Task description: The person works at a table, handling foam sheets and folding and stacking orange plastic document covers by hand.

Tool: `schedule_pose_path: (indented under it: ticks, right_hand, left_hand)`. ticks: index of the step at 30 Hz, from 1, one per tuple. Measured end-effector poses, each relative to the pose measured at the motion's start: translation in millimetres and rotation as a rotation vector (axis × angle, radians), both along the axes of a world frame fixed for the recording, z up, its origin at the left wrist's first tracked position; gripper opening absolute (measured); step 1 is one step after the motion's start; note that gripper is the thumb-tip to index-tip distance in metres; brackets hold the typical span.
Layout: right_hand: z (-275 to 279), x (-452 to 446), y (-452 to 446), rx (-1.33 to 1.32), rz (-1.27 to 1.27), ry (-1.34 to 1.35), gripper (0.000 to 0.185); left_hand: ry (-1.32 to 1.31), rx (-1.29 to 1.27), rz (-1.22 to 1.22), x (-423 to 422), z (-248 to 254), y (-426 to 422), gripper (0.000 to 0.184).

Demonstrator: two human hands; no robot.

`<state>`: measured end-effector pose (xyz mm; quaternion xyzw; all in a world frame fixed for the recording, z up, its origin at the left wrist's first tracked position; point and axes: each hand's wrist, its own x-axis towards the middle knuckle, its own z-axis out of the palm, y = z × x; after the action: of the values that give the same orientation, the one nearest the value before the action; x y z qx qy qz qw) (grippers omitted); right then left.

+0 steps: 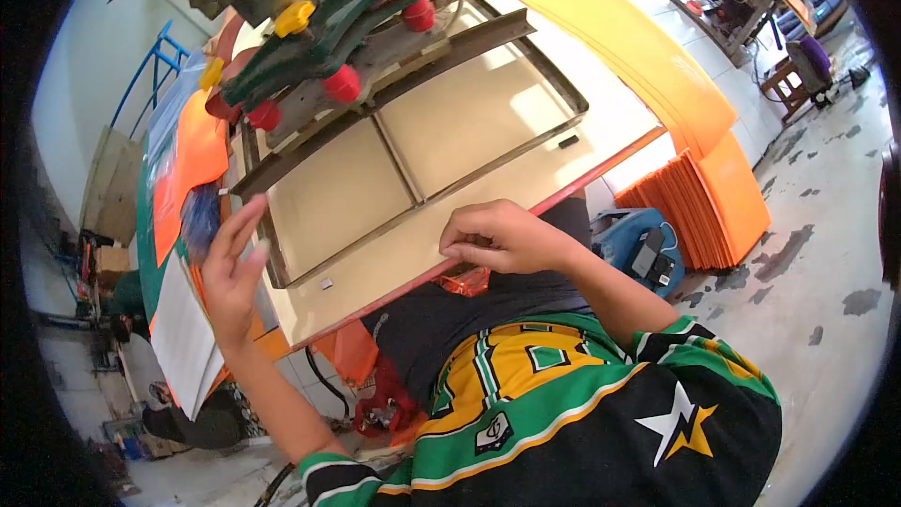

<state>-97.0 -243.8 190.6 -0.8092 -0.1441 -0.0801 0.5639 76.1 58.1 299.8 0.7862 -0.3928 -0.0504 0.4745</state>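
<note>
"1 metal frame, 2 bays: where?"
"Flat on the table, probably for even support."
"Left hand?"
"Over the table's left end, fingers loose, spread, nothing held; seemingly raised for clearance."
"Right hand?"
"Above the table's near edge, fingers curled; whether gripping, cannot tell."
"Orange sheets?"
"Right of the table, stacked, likely for easy reach."

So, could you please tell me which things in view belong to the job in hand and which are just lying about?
Likely part of the job:
divided metal frame, nearest the left hand
cream tabletop beneath it
green machine arm
orange sheet stack, perhaps

Probably just lying about:
blue container with black device
white sheets
</note>
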Motion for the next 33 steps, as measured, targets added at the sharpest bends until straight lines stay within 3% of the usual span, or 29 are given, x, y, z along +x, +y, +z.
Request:
schedule_pose_path:
  ticks: [5,9,10,12,14,16,18,20,22,24,26,27,29,33]
  right_hand:
    - [-4,-4,-1,0.044,0.045,-0.060,0.012]
    - [20,-31,-18,0.141,0.024,0.024,0.010]
    - [26,-40,-27,0.077,-0.073,-0.106,0.011]
    - [39,-61,-53,-0.005,-0.345,-0.192,0.012]
    - [50,-84,-84,0.009,-0.740,-0.151,0.013]
    - [49,-104,-123,-0.222,-1.148,-0.166,0.015]
    - [35,-127,-168,-0.573,-1.403,-0.163,0.018]
    - [8,-156,-209,-0.937,-1.595,-0.171,0.028]
    - [-23,-179,-239,-0.927,-1.712,-0.092,0.034]
    - [-37,-185,-251,-0.910,-1.828,-0.009,0.041]
    - [-44,-185,-258,0.281,-1.690,0.222,0.045]
    - [-51,-183,-259,0.284,-1.689,0.223,0.045]
    - [-63,-180,-263,0.938,-1.279,-0.012,0.038]
    - [-44,-162,-246,1.020,-1.252,-0.012,0.031]
  left_hand:
    - [-0.045,-0.385,0.232,-17,-24,59,0.046]
    - [-0.104,-0.479,0.312,-34,-60,98,0.042]
    - [-0.090,-0.482,0.298,-40,-66,99,0.042]
    - [-0.067,-0.533,0.514,-56,-78,101,0.039]
    - [-0.068,-0.538,0.559,-67,-85,106,0.038]
    - [-0.070,-0.548,0.599,-71,-96,117,0.037]
    - [-0.061,-0.596,0.658,-71,-111,132,0.036]
    - [-0.061,-0.604,0.708,-77,-116,125,0.035]
    - [-0.074,-0.719,0.840,-84,-108,101,0.035]
    - [-0.114,-0.654,0.856,-83,-113,96,0.036]
    - [-0.156,-0.589,0.875,-82,-118,94,0.036]
    - [-0.170,-0.538,0.888,-83,-118,90,0.037]
    - [-0.202,-0.441,0.928,-81,-118,85,0.040]
    - [-0.214,-0.463,0.889,-80,-119,77,0.040]
